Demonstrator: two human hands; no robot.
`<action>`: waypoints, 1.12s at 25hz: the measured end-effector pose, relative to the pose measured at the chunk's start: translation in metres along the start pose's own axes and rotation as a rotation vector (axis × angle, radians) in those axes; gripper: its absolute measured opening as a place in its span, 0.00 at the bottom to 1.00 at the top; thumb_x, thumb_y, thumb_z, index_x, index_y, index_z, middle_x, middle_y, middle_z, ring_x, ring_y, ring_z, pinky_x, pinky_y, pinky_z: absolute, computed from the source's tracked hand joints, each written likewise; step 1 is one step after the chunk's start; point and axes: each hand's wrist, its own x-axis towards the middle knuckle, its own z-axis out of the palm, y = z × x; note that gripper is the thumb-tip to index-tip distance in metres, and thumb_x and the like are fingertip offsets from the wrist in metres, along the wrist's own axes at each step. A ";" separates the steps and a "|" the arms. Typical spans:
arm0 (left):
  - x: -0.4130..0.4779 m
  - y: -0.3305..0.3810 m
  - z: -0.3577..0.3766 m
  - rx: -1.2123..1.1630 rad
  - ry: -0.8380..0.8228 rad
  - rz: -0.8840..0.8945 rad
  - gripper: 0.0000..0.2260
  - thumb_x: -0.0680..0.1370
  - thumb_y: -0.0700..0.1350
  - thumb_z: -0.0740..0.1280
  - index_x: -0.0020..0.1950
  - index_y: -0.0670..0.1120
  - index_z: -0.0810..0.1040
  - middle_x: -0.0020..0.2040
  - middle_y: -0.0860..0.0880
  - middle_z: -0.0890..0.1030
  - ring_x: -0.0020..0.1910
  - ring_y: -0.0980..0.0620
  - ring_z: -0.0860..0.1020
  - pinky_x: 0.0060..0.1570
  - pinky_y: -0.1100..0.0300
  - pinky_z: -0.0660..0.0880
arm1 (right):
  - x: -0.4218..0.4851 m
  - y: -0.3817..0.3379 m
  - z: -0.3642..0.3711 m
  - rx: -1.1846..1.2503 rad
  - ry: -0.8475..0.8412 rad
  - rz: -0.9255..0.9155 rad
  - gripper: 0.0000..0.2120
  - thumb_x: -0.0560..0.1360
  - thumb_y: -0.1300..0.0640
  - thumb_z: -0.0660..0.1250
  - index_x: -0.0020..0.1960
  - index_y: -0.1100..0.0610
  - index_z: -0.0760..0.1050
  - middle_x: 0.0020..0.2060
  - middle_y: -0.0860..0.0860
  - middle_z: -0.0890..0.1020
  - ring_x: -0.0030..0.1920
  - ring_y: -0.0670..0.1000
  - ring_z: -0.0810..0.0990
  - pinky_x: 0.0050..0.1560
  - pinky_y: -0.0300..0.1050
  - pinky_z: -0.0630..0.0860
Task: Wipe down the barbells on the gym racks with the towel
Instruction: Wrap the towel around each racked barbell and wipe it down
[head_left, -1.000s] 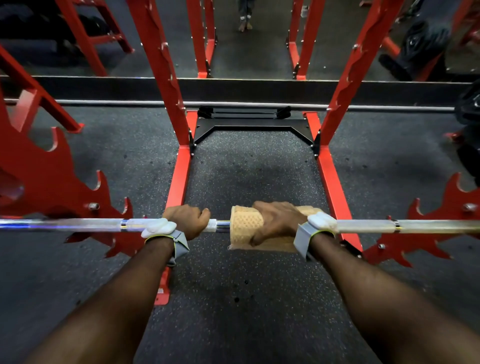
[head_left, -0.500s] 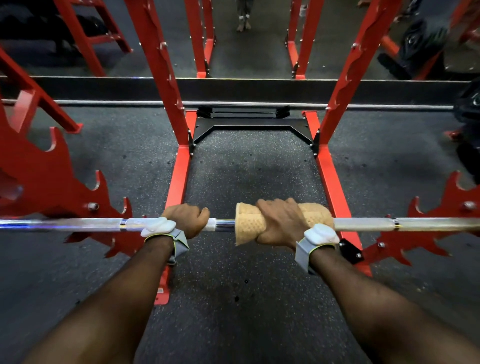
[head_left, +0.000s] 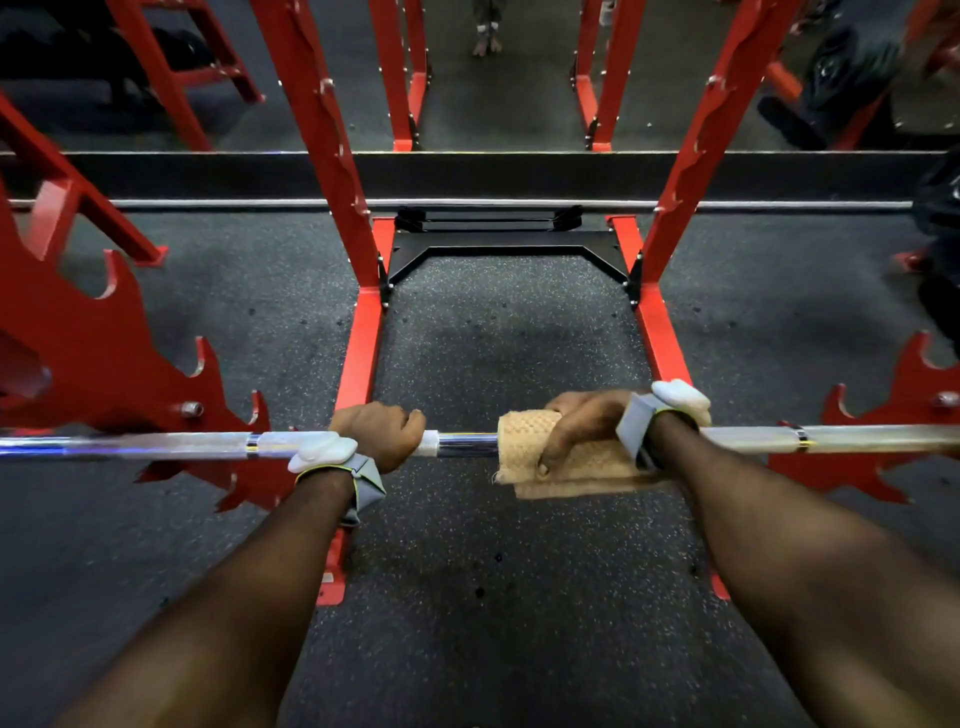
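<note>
the steel barbell (head_left: 465, 445) runs level across the view, above the base of the red rack (head_left: 358, 358) and the speckled rubber floor (head_left: 483, 597). the left hand (head_left: 379, 434) is clenched overhand around the bare shaft, left of centre. near it, with a short stretch of shiny bar between them, the right hand (head_left: 587, 421) grips a tan waffle-weave towel (head_left: 522, 434) wrapped over the bar, the towel's loose edge hanging below. each wrist wears a grey strap (head_left: 363, 480) with a white pod.

Head camera, close above barbell (head_left: 156, 446), facing forward-down.
</note>
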 end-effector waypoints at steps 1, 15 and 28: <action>-0.001 0.000 0.000 0.007 0.011 0.006 0.15 0.69 0.48 0.74 0.52 0.45 0.76 0.38 0.47 0.82 0.34 0.43 0.81 0.27 0.59 0.66 | 0.008 -0.008 -0.005 -0.003 -0.105 0.063 0.35 0.52 0.45 0.84 0.56 0.56 0.83 0.53 0.53 0.86 0.56 0.58 0.84 0.63 0.58 0.78; 0.010 0.007 -0.002 -0.325 -0.031 -0.314 0.22 0.83 0.54 0.50 0.55 0.43 0.81 0.55 0.40 0.82 0.56 0.41 0.80 0.48 0.54 0.70 | 0.028 -0.054 0.075 -0.627 0.675 -0.272 0.29 0.61 0.37 0.72 0.56 0.51 0.72 0.49 0.49 0.81 0.48 0.55 0.79 0.46 0.52 0.66; 0.007 0.001 0.003 -0.201 -0.009 -0.177 0.13 0.83 0.49 0.54 0.61 0.47 0.73 0.52 0.44 0.82 0.51 0.40 0.80 0.40 0.56 0.68 | 0.000 0.035 0.066 -0.888 1.053 -0.192 0.27 0.58 0.37 0.67 0.52 0.51 0.73 0.43 0.49 0.79 0.42 0.56 0.77 0.46 0.53 0.68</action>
